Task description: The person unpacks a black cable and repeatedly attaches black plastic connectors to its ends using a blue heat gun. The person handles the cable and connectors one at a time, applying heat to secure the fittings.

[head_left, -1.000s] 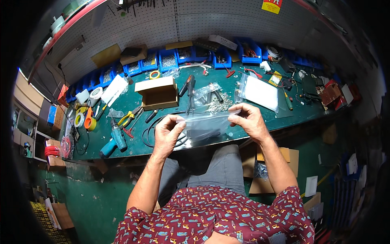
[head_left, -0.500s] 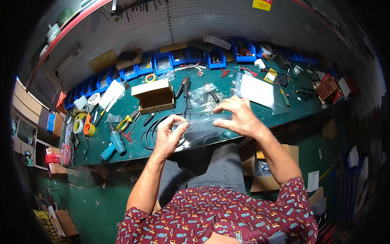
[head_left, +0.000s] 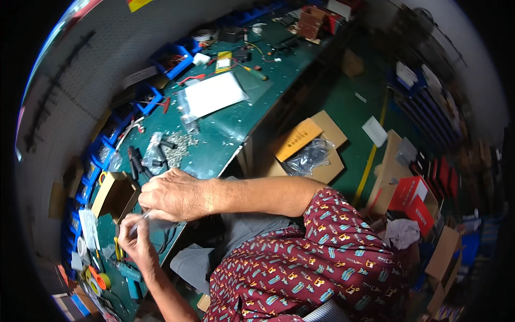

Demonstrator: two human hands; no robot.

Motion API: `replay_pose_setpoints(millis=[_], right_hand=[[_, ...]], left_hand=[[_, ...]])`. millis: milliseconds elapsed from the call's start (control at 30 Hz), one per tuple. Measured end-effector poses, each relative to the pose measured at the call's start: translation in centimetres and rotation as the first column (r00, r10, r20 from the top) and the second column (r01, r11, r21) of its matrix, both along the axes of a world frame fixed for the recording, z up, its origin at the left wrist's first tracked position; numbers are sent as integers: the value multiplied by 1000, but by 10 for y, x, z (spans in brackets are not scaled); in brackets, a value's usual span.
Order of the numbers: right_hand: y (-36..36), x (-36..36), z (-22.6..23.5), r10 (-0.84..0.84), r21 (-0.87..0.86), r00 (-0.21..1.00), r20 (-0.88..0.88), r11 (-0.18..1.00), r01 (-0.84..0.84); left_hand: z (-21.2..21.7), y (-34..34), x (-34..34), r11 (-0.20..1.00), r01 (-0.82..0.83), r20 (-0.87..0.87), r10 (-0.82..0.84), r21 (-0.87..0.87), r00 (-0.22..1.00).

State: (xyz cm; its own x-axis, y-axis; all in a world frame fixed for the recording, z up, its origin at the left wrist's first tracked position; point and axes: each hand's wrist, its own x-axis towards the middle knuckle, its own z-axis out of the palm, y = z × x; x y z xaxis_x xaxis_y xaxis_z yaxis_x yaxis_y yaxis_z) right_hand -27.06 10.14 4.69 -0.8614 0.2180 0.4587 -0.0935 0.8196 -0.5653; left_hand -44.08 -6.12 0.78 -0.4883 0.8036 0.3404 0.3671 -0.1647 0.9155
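- In the head view, the left hand (head_left: 138, 240) pinches a clear plastic bag (head_left: 142, 219) between thumb and curled fingers.
- The right hand (head_left: 177, 196) is beside the left, close together with it, back upward and fingers bent; its fingertips are hidden, so one cannot tell whether they grip the bag.
- The bag, blurred and mostly covered, is between the two hands, above the green workbench (head_left: 214, 155) near its front edge.
- An open cardboard box (head_left: 103, 196) sits on the bench just beyond the hands.
- Past the right hand lies a heap of small metal parts (head_left: 181, 148), with a white flat packet (head_left: 217, 95) farther along.
- A teal cordless drill (head_left: 129, 272) lies near the left forearm.
- Blue parts bins (head_left: 173, 60) line the back of the bench.
- On the floor, an open carton (head_left: 333, 129) holds an orange box (head_left: 299, 138) and a bagged dark item (head_left: 307, 158).
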Motion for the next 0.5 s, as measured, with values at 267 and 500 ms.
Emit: replay_pose_setpoints(millis=[267,500], right_hand=[[10,82,7,-125,-168,965,-229,982,88],[41,219,5,-484,-434,849,211,732,525]], left_hand=[[24,24,40,997,29,-121,-37,-73,992],[19,60,105,925,360,-11,-364,-123,931]])
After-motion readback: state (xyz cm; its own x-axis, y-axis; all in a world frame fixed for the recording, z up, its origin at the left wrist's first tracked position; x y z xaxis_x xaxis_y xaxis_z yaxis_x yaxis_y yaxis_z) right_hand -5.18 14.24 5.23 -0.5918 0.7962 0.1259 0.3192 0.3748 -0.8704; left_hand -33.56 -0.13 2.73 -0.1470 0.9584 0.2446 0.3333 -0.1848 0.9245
